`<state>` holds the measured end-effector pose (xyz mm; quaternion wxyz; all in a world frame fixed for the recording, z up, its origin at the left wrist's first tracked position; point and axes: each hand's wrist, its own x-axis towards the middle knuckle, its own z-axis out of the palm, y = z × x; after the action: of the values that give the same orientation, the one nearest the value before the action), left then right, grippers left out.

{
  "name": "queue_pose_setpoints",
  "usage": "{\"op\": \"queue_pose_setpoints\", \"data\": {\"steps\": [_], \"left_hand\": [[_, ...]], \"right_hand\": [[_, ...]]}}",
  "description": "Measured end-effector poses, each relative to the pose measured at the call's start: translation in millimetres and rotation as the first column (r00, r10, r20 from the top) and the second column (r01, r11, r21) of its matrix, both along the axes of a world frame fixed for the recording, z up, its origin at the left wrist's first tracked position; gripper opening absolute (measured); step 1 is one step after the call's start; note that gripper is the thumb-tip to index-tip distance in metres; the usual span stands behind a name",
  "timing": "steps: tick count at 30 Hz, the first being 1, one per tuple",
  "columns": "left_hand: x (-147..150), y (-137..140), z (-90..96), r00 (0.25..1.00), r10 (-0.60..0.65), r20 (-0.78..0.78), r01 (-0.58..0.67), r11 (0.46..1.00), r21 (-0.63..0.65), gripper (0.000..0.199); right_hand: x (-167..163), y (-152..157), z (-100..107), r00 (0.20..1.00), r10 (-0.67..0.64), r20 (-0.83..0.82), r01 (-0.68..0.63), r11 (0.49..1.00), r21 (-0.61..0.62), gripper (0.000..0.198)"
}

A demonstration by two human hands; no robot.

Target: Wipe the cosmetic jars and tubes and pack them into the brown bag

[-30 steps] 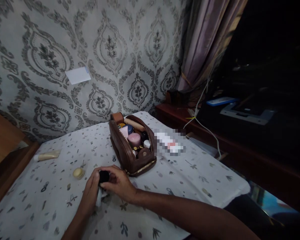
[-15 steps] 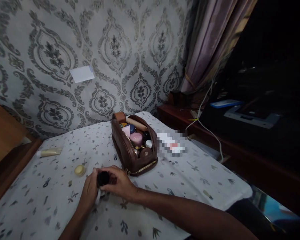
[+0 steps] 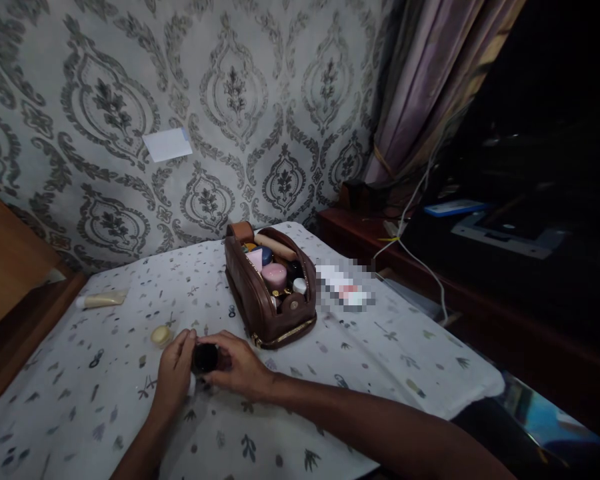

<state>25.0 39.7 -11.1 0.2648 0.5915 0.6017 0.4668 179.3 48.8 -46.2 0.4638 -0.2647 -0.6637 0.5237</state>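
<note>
Edging left vs. the earlier frame, the L hand [image 3: 174, 368] is now sitting just beside the yellow pot [image 3: 161, 335], w/ the R hand [image 3: 241, 367] following. I'm watching remotely: both are holding the black jar [image 3: 205, 358] in front of the brown bag [image 3: 243, 293]; can't tell if it's touching the sheet [image 3: 380, 360]. R thumb & fingers are clamping around its right side; L fingers are pressing together on its left. I'm not seeing how tight, b/c the undersides are hiding; a white bit [image 3: 192, 385] is showing below, too obscured to ID. Risks, as I'm judging: L knuckles could be knocking the pot if they're drifting further; uneven squeezing could be popping the jar loose, sending it rolling.
</note>
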Motion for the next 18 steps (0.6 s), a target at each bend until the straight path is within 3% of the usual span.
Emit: {"op": "queue_pose_setpoints", "data": {"steps": [4, 7, 12, 15, 18], "left_hand": [[1.4, -3.6, -1.1, 0.998, -0.017, -0.054, 0.019, 0.999, 0.045, 0.041], [2.8, -7.9, -5.6, 0.98, -0.029, -0.196, 0.062, 0.985, 0.163, 0.034], [2.3, -13.9, -10.0, 0.886, -0.013, -0.464, 0.206, 0.907, 0.368, 0.024], [0.0, -15.2, -6.7, 0.847, 0.005, -0.531, 0.295, 0.827, 0.479, 0.02], [-1.8, -14.7, -1.8, 0.803, 0.039, -0.594, 0.37, 0.749, 0.55, 0.02]], "right_hand": [[-3.1, 0.7, -1.2, 0.999, -0.043, -0.015, 0.042, 0.998, -0.05, 0.056], [-4.8, 1.8, -3.2, 0.993, -0.115, 0.037, 0.118, 0.991, -0.069, 0.047], [-6.0, 3.0, -6.2, 0.984, -0.168, 0.062, 0.175, 0.975, -0.135, 0.034], [-6.6, 1.6, -1.9, 0.996, -0.054, -0.076, 0.026, 0.942, -0.336, 0.044], [-6.1, -0.8, 6.1, 0.956, 0.058, -0.289, -0.208, 0.828, -0.521, 0.052]]}}
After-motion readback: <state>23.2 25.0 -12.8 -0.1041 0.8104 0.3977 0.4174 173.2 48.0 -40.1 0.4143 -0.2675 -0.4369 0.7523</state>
